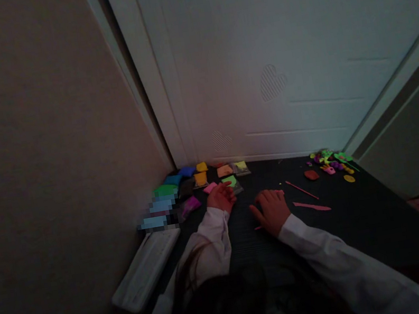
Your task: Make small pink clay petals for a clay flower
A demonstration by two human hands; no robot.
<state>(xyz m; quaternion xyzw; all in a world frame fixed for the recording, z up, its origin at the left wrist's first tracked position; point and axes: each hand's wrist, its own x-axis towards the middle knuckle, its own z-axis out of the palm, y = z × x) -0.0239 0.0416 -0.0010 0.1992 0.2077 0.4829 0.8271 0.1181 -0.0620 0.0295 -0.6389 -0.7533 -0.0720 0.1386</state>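
My left hand (221, 198) is turned partly palm up, its fingers loosely bent and apart, with nothing visible in it. Beside its fingertips lies a clear packet of light green modelling clay (230, 181), and a pink clay packet (210, 188) is partly behind the hand. My right hand (272, 212) is palm down on the dark tabletop, fingers stretched forward and thumb apart. A pink tool tip (259, 227) shows under its near side; the rest is hidden. Right of this hand lie a thin pink stick tool (302, 190) and a flat pink clay knife (312, 207).
Several coloured clay packets (187, 172) line the table's back left. A long white case (148, 269) lies at the left edge by the wall. Small colourful clay pieces (330, 161) and a red piece (311, 175) sit at back right. A white panel (269, 131) stands behind.
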